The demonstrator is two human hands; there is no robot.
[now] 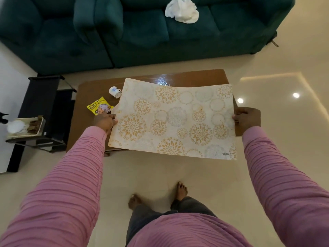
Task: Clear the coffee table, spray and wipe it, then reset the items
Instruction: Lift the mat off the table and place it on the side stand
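Now both hands, left hand and right hand, grip the mat.

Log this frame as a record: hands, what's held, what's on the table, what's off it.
left hand: grips mat's left edge
right hand: grips mat's right edge
mat: patterned, held over table, near edge past table's front
table: cup and yellow packet at left, beside mat
sofa: white cloth on seat

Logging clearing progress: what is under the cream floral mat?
The brown wooden coffee table shows past the edges of the cream floral mat; anything beneath its middle is covered.
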